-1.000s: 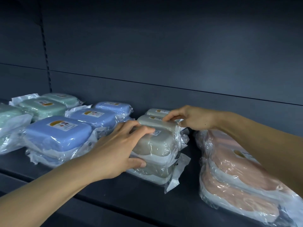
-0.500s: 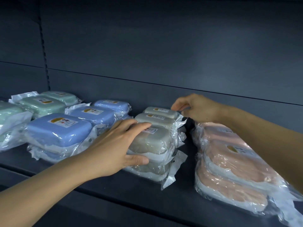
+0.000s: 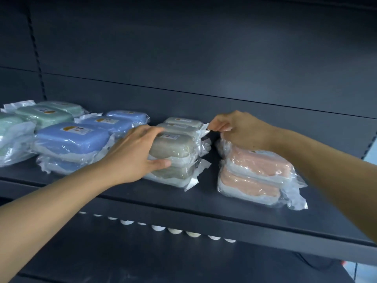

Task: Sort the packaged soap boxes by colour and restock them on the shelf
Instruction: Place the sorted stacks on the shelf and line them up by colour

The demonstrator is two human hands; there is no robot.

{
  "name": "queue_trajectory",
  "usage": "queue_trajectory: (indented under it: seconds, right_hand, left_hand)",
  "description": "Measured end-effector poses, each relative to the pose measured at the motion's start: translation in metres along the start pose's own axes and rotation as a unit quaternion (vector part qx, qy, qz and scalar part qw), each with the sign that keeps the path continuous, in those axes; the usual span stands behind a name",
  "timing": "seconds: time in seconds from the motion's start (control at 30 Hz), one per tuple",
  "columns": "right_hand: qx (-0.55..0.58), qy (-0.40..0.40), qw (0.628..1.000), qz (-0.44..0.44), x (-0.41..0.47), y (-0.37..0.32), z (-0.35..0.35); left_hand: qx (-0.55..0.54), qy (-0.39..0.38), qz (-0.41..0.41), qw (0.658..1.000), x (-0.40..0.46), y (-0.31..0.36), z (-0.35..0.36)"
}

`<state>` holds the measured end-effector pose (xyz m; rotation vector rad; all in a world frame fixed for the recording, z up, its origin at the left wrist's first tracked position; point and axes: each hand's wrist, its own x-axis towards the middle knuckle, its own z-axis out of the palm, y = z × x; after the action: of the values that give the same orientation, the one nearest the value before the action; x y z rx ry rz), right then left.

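Observation:
Wrapped soap boxes lie on a dark shelf [image 3: 204, 203] in colour groups: green [image 3: 42, 116] at the far left, then blue [image 3: 69, 137], grey [image 3: 175, 149] in the middle and pink [image 3: 259, 163] on the right. My left hand [image 3: 134, 154] grips the front grey stack, fingers across the top box and thumb against its front side. My right hand [image 3: 242, 129] hovers over the back of the pink stack. It pinches a clear plastic wrap flap [image 3: 206, 127] beside the rear grey boxes [image 3: 183, 121]; which box the flap belongs to is unclear.
The shelf's dark back panel rises behind the boxes. A gap of bare shelf separates the grey and pink stacks. Below the shelf's front edge, a row of small pale round things [image 3: 157, 227] shows on a lower level.
My right hand left the top of the rear grey boxes, moved right and took the wrap flap. My left hand stayed on the front grey stack. The view pulled back.

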<state>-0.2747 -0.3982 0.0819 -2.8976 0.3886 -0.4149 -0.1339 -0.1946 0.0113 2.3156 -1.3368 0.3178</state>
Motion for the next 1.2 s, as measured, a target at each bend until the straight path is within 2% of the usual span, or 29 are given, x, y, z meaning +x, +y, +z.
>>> queue_trajectory:
  seconds: [0.1, 0.4, 0.57, 0.73, 0.87, 1.07, 1.2]
  right_hand:
    - [-0.021, 0.004, 1.000, -0.013, -0.024, 0.007, -0.011]
    - [0.015, 0.036, 0.998, -0.041, -0.067, 0.037, -0.016]
    - [0.040, 0.037, 0.996, -0.070, -0.070, 0.021, 0.007]
    - [0.007, 0.057, 0.992, -0.116, -0.075, -0.008, 0.011]
    - [0.006, 0.039, 0.989, -0.146, -0.063, -0.045, 0.016]
    - [0.015, 0.040, 0.982, -0.185, -0.032, -0.130, 0.047]
    - [0.010, 0.032, 0.986, -0.166, -0.022, -0.181, 0.069]
  left_hand:
    - [0.023, 0.012, -0.011, 1.000, -0.013, 0.012, -0.009]
    - [0.067, 0.012, -0.066, 0.996, -0.038, 0.061, -0.020]
    - [0.073, -0.013, -0.094, 0.993, -0.059, 0.066, -0.020]
    - [0.053, -0.038, -0.119, 0.991, -0.083, 0.057, -0.038]
    - [0.059, -0.047, -0.140, 0.987, -0.105, 0.035, -0.060]
    - [0.069, -0.045, -0.159, 0.984, -0.146, -0.031, -0.100]
    - [0.054, -0.037, -0.136, 0.989, -0.161, -0.087, -0.124]
